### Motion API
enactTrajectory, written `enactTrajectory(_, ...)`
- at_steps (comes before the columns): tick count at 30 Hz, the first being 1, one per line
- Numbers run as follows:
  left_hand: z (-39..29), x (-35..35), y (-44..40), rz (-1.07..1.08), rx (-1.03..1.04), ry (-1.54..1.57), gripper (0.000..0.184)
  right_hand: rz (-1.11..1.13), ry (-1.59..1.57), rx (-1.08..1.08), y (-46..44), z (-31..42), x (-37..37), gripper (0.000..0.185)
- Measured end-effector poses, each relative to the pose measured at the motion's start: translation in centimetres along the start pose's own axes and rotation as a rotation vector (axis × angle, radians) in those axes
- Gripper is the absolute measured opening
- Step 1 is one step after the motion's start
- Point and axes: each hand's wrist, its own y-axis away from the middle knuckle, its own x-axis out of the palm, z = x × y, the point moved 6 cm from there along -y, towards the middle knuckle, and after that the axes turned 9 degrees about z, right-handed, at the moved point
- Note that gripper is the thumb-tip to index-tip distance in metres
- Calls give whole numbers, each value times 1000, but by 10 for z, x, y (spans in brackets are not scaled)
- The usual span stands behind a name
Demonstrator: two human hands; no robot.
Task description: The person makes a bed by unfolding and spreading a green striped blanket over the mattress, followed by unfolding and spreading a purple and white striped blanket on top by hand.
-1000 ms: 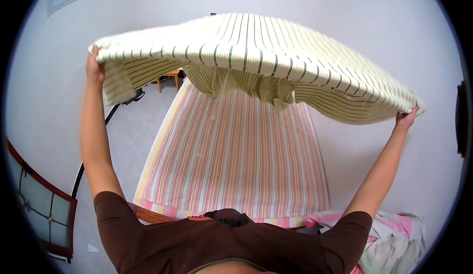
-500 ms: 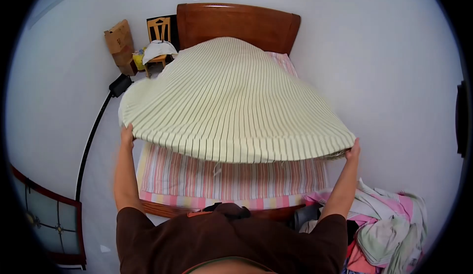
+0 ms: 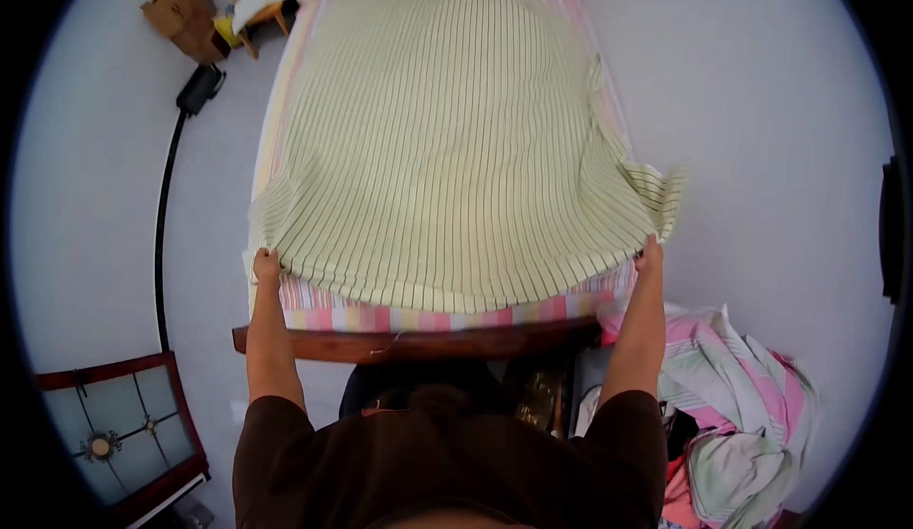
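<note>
A pale green sheet with dark stripes (image 3: 447,149) lies spread over a bed with a pink, white and yellow striped cover (image 3: 418,320). My left hand (image 3: 267,265) is closed on the sheet's near left corner, at the bed's left edge. At the near right corner my right hand (image 3: 650,252) grips the sheet too. Between the hands the near edge sags in a curve over the foot of the bed. Beside my right hand a loose flap of the sheet sticks out past the bed's right edge.
The wooden footboard (image 3: 418,344) is just in front of my body. A heap of pink and pale green cloth (image 3: 732,396) lies at the lower right. At the upper left are a cardboard box (image 3: 181,11) and a wooden chair (image 3: 262,16) with white cloth. A framed glass panel (image 3: 124,434) is lower left.
The sheet has come down from the air onto the bed, its near edge now by the footboard. Both hands have lowered and drawn closer together, still holding the corners. The view has tilted down.
</note>
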Motion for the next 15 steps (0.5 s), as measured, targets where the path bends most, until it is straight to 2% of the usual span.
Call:
enactTrajectory(2,16,13,4,-19,61,-199,19,-52,-54,32,-13,-28,-14,40)
enactTrajectory(6,73,23,6,-19,-36,-324,21,-64,-136,88,-15,-58,-34,41)
enactTrajectory(9,53,9,35,-26,21,-483,23,-47,-71,-2,-15,-55,-58,40)
enactTrajectory(10,57,8,36,-2,-8,-488,23,-71,56,-15,-22,-55,-80,39)
enactTrajectory(13,80,4,37,-7,0,-585,22,-158,5,-115,20,-37,-90,40)
enactTrajectory(15,81,5,52,17,-2,-639,15,-240,15,-91,13,-51,-133,43)
